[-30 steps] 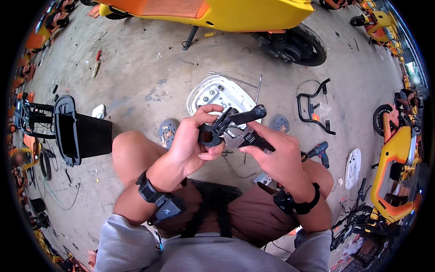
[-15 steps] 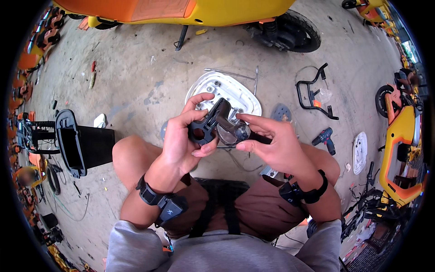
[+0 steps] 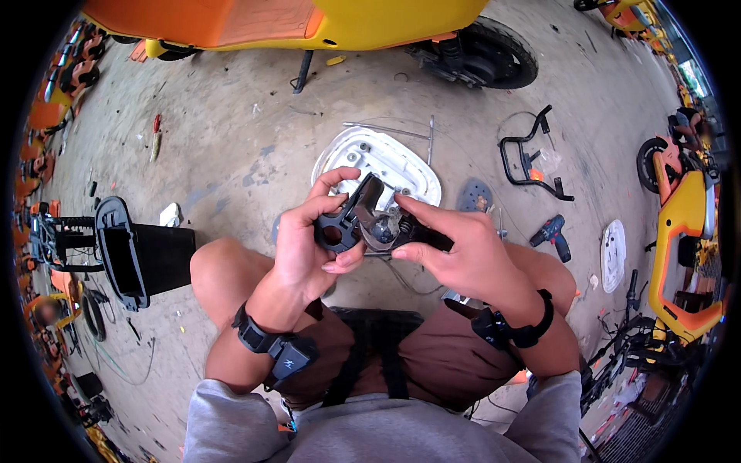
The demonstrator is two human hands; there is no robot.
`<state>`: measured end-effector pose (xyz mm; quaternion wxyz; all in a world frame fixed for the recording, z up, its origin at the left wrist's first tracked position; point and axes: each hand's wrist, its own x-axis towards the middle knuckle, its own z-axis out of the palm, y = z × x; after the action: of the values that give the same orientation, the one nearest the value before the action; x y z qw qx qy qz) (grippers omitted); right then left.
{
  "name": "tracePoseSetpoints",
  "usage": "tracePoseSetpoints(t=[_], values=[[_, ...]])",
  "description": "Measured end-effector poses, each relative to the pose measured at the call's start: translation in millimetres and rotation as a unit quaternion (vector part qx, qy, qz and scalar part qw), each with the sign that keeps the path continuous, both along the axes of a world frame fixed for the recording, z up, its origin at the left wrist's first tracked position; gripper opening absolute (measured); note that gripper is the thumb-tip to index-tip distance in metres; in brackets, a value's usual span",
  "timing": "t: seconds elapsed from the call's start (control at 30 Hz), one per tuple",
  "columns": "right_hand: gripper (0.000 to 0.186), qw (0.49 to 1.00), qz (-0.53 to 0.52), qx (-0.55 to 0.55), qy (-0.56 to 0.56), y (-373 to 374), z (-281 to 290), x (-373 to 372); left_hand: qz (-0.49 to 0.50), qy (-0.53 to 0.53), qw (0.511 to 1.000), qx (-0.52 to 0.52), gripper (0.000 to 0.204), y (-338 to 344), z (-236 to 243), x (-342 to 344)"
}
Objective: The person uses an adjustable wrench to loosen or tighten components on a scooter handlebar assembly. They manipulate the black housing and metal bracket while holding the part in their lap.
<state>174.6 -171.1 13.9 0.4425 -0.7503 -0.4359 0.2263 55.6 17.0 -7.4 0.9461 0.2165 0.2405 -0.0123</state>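
Note:
In front of my chest, my left hand (image 3: 297, 235) is closed on a black bracket (image 3: 330, 234) with a round ring opening. My right hand (image 3: 463, 239) pinches a dark stem-like part (image 3: 421, 233) between thumb and fingers. A rounded knob wrapped in clear film (image 3: 384, 228) sits where the two parts meet. Whether they are joined or only touching, I cannot tell. Behind my fingers a white plastic shell (image 3: 423, 179) lies on the floor with its ribbed inside up, partly hidden by my hands.
A yellow and orange scooter (image 3: 363, 23) stands ahead. On the right floor lie a black tubular frame (image 3: 515, 158), a cordless drill (image 3: 551, 234) and a white panel (image 3: 613, 256). A black bin-like box (image 3: 162, 255) is at left. Metal rods (image 3: 390, 129) lie beyond the shell.
My right hand has turned its part, and the knob has shifted left toward the bracket. My left hand keeps its hold. The whole view has shifted slightly.

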Motion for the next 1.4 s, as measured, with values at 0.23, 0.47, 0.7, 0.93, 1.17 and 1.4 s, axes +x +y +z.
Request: tracePoseSetpoints(t=[0.23, 0.47, 0.7, 0.93, 1.17, 1.4], values=[[0.049, 0.999, 0.017, 0.025, 0.011, -0.2, 1.5, -1.1, 0.008, -0.049, 0.999, 0.018, 0.042, -2.0, 1.6, 1.1], [0.034, 0.997, 0.01, -0.012, 0.069, 1.0, 1.1, -7.0, 0.021, -0.053, 0.998, 0.023, 0.043, -4.3, 5.5, 3.8], [0.032, 0.979, -0.031, -0.008, 0.202, 6.7, -13.2, -13.6, 0.04, -0.012, 0.998, 0.045, 0.04, -9.2, 4.3, 6.6], [0.04, 0.947, -0.043, -0.077, 0.309, 6.1, -18.2, -9.3, 0.037, 0.019, 0.997, 0.065, 0.035, -12.5, 3.2, 10.1], [0.041, 0.938, -0.061, -0.1, 0.325, 7.9, -9.5, -5.5, 0.038, 0.033, 0.995, 0.087, 0.033, -15.5, 10.3, 14.5], [0.041, 0.919, -0.048, -0.073, 0.383, 10.0, -10.1, -3.1, 0.048, 0.007, 0.996, 0.071, 0.037, -14.1, 7.4, 11.1]])
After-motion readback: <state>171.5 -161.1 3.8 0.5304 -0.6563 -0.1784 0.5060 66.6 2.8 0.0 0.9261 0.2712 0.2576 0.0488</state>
